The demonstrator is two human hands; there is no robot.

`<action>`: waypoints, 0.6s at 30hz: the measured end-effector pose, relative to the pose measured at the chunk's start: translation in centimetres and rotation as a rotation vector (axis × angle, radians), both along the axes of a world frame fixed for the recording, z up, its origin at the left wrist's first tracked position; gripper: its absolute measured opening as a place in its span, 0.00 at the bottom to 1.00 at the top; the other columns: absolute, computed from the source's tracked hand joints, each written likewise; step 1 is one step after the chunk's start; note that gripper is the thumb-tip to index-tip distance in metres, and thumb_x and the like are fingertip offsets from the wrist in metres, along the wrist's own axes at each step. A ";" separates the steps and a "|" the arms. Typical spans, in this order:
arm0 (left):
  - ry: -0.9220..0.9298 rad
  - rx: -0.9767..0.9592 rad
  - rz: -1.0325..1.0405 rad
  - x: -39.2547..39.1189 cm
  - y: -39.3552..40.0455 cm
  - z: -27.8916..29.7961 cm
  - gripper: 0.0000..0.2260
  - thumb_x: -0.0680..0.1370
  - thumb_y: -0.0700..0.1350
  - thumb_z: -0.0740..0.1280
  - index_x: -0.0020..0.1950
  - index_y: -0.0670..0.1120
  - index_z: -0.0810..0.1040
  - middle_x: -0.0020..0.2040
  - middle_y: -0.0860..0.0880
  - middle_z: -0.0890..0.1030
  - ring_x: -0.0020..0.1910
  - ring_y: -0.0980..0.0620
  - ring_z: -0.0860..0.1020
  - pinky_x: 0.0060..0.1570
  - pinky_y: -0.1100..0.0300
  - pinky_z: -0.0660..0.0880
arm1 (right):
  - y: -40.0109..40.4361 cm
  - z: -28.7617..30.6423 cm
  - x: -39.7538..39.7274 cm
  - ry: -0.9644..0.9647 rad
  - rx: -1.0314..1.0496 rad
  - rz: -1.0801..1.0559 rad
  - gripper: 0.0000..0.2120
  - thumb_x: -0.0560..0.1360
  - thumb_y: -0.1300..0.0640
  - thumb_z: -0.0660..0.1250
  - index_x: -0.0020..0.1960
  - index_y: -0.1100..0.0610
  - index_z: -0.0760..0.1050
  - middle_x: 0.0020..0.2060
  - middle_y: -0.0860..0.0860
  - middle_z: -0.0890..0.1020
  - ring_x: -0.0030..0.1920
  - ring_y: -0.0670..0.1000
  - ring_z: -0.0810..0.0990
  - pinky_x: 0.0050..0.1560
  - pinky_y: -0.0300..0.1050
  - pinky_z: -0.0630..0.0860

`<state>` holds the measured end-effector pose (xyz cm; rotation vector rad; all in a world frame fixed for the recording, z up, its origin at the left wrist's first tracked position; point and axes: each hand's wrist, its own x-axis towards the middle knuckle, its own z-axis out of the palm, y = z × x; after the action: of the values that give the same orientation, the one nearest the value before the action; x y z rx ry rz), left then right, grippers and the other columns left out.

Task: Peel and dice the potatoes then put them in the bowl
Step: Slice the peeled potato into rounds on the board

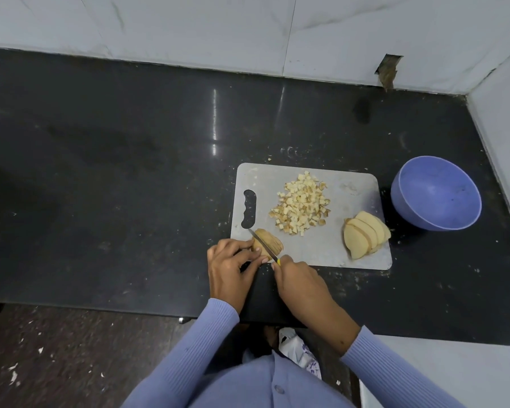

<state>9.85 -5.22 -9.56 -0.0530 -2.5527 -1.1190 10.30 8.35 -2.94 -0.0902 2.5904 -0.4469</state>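
Grey and scuffed, the cutting board (336, 198) lies on a dark stone counter (130, 142), and at its near-left corner sits a potato piece (267, 244) already cut into thin slices. The left hand (228, 270) curls its fingers (249, 253) over the piece's near-left end, fingertips pressed against it. The right hand (299, 279) grips the yellow handle of a knife (264, 245), fingers wrapped tight — the blade lies across the slices, tip pointing toward the board's handle slot. Mid-board, beyond the blade, is a heap of diced potato (302, 206). A second batch of thick potato slices (365, 234) leans at the near-right corner. Off the board's right edge stands a blue bowl (435, 192) — just beside it, not touching.
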 end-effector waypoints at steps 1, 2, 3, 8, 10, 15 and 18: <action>0.007 -0.017 0.001 0.0 0.1 0.0 0.05 0.67 0.47 0.75 0.37 0.46 0.85 0.43 0.51 0.83 0.46 0.56 0.74 0.53 0.66 0.59 | -0.2 -0.1 -0.1 0.002 0.023 0.006 0.17 0.83 0.49 0.46 0.57 0.60 0.66 0.52 0.59 0.78 0.53 0.61 0.77 0.42 0.48 0.66; 0.012 -0.038 0.005 0.0 0.1 0.1 0.05 0.68 0.48 0.74 0.37 0.46 0.85 0.43 0.51 0.83 0.46 0.55 0.74 0.53 0.64 0.59 | -0.3 -0.1 0.0 0.008 0.044 0.014 0.17 0.83 0.49 0.46 0.58 0.60 0.66 0.52 0.59 0.78 0.53 0.61 0.77 0.42 0.48 0.66; 0.015 -0.057 0.011 0.0 0.2 0.1 0.06 0.69 0.49 0.73 0.37 0.47 0.84 0.43 0.52 0.83 0.46 0.55 0.74 0.52 0.62 0.59 | -0.2 -0.2 0.1 0.013 0.061 0.021 0.17 0.83 0.49 0.46 0.58 0.60 0.66 0.52 0.58 0.78 0.53 0.61 0.77 0.42 0.48 0.66; 0.023 -0.076 0.014 0.0 0.3 0.2 0.05 0.66 0.44 0.79 0.36 0.47 0.84 0.44 0.52 0.84 0.47 0.55 0.74 0.51 0.60 0.58 | 1.7 -0.3 2.7 -0.018 0.131 0.029 0.16 0.83 0.48 0.45 0.57 0.58 0.65 0.51 0.56 0.79 0.52 0.59 0.79 0.41 0.46 0.65; 0.024 -0.063 0.009 0.0 0.3 0.1 0.05 0.66 0.44 0.79 0.37 0.47 0.85 0.44 0.52 0.84 0.47 0.55 0.74 0.51 0.59 0.58 | 2.7 -0.1 4.1 -0.035 0.141 0.031 0.14 0.83 0.48 0.44 0.54 0.56 0.63 0.50 0.55 0.79 0.50 0.58 0.79 0.40 0.45 0.65; 0.005 -0.024 0.011 0.1 0.2 0.1 0.06 0.65 0.45 0.79 0.37 0.47 0.85 0.45 0.53 0.83 0.46 0.57 0.73 0.51 0.60 0.59 | 3.5 0.6 5.1 -0.053 0.105 -0.007 0.11 0.83 0.48 0.44 0.48 0.53 0.58 0.48 0.54 0.80 0.49 0.57 0.80 0.39 0.44 0.64; -0.013 0.000 0.012 0.2 0.2 0.2 0.06 0.64 0.45 0.79 0.38 0.47 0.85 0.45 0.53 0.83 0.46 0.58 0.73 0.51 0.61 0.59 | 3.9 0.6 5.1 -0.047 0.124 -0.014 0.12 0.83 0.47 0.45 0.48 0.53 0.58 0.48 0.53 0.80 0.50 0.56 0.79 0.40 0.44 0.64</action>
<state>10.03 -5.04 -9.35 -0.0305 -2.5609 -1.1192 15.42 12.25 -2.29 -0.0189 2.5668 -0.2890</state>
